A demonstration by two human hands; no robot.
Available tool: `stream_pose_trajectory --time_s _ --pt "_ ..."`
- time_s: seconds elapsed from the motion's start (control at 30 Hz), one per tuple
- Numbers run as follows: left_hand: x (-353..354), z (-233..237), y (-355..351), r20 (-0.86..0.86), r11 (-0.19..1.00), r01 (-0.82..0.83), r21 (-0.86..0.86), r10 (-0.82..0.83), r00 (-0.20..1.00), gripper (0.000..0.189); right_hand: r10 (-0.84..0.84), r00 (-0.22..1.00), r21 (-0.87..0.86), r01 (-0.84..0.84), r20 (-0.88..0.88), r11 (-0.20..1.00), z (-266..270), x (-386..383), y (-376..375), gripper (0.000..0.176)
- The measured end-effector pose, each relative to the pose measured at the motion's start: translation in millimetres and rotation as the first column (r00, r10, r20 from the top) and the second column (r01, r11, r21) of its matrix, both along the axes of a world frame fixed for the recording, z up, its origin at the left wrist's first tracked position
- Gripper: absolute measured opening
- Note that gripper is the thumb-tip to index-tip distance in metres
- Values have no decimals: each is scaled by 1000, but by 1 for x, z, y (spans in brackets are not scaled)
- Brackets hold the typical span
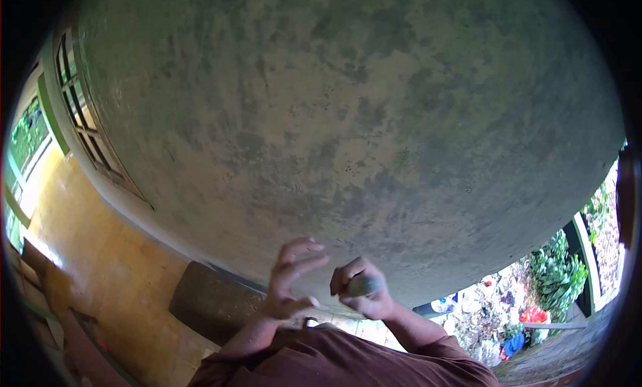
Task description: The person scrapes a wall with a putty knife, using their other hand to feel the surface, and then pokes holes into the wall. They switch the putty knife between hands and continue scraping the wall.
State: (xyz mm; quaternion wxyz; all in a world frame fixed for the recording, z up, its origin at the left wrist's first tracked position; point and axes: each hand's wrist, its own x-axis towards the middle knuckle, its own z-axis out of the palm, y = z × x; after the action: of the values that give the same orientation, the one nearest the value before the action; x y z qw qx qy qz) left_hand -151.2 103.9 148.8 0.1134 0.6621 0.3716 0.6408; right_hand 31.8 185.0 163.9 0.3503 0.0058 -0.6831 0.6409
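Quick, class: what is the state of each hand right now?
Left hand: open, fingers curled, holding nothing.
Right hand: closed around a small grey-green object; what it is cannot be told.

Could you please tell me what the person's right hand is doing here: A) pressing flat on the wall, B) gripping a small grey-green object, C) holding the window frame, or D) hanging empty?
B: the right hand is closed around a small grey-green object, while the left hand beside it is open and holds nothing.

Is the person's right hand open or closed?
Closed: the right hand curls around a small grey object, which shows between its fingers.
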Motion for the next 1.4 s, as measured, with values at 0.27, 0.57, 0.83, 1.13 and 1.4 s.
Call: stream_pose_trajectory --time_s 0.27,0.57,0.83,1.13,1.4 --pt "-40 -9 0 182 899 -433 -63 437 881 37 -24 883 153 108 -469 982 90 -14 36 31" --pt "-60 -33 -5 188 818 -562 -121 575 796 20 -1 548 286 438 -836 852 131 -34 33 37" --pt "-92 -27 13 214 808 -580 -100 587 781 17 -214 575 224 594 -790 772 123 -58 34 34" --pt "-153 -24 29 110 733 -677 63 669 735 26 -155 453 229 682 -878 694 117 -52 18 27" --pt "-176 -27 52 22 674 -683 280 707 707 33 -176 458 224 690 -871 688 118 -54 17 21"
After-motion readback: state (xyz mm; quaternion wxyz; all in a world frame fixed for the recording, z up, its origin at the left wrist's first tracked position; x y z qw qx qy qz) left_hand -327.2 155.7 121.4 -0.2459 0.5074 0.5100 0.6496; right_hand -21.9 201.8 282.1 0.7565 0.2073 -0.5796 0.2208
